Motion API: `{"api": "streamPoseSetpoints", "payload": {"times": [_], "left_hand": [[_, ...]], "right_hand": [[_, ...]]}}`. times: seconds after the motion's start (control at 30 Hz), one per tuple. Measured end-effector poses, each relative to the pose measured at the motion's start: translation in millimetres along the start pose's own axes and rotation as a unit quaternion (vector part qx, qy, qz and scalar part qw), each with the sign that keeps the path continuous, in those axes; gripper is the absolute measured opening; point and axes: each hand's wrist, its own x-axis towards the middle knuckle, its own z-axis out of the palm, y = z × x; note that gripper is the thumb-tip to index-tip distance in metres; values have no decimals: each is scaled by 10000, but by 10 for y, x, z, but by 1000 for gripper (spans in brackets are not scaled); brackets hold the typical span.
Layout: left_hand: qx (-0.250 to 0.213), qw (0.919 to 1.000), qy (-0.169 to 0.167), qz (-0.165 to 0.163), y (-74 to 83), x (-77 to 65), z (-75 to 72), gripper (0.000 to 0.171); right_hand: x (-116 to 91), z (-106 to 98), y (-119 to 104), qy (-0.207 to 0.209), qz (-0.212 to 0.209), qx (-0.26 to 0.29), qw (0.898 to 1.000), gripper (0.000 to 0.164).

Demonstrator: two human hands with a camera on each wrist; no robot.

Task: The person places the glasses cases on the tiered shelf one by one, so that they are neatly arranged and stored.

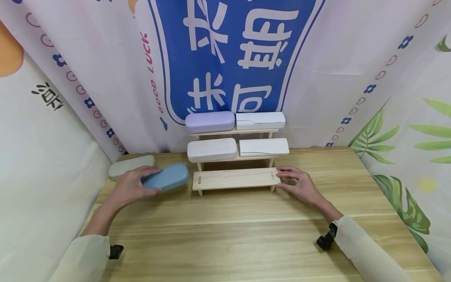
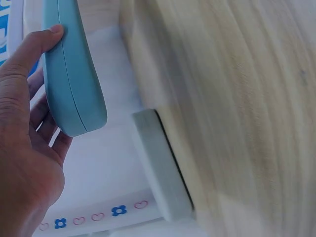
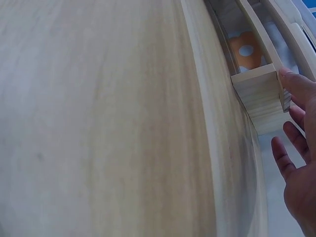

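In my left hand (image 1: 132, 184) I hold a blue glasses case (image 1: 168, 177), thumb on its near side and fingers on the far side. The left wrist view shows the seam along this case (image 2: 71, 74), raised off the table. A pale grey-green glasses case (image 1: 132, 166) lies on the table behind that hand. My right hand (image 1: 297, 185) is at the right end of a three-step wooden rack (image 1: 236, 178), thumb at the front corner of the lowest step and fingers toward its back corner. In the right wrist view the thumb (image 3: 296, 84) meets the board's corner; other fingers spread loosely.
On the top step sit a purple case (image 1: 210, 122) and a white case (image 1: 260, 120). The middle step bears a whitish rounded case (image 1: 212, 149) and a white flap case (image 1: 264, 147). A printed curtain (image 1: 317, 78) hangs behind the wooden table (image 1: 225, 243).
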Motion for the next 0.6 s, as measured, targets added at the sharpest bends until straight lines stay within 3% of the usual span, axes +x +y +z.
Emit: {"api": "streamPoseSetpoints", "payload": {"times": [0.23, 0.6], "left_hand": [[17, 9999, 36, 153, 158, 31, -22, 69], [-47, 9979, 183, 620, 350, 103, 65, 67]], "right_hand": [[-5, -33, 29, -150, 29, -227, 9996, 33], [-4, -49, 48, -159, -94, -125, 9998, 33]]}}
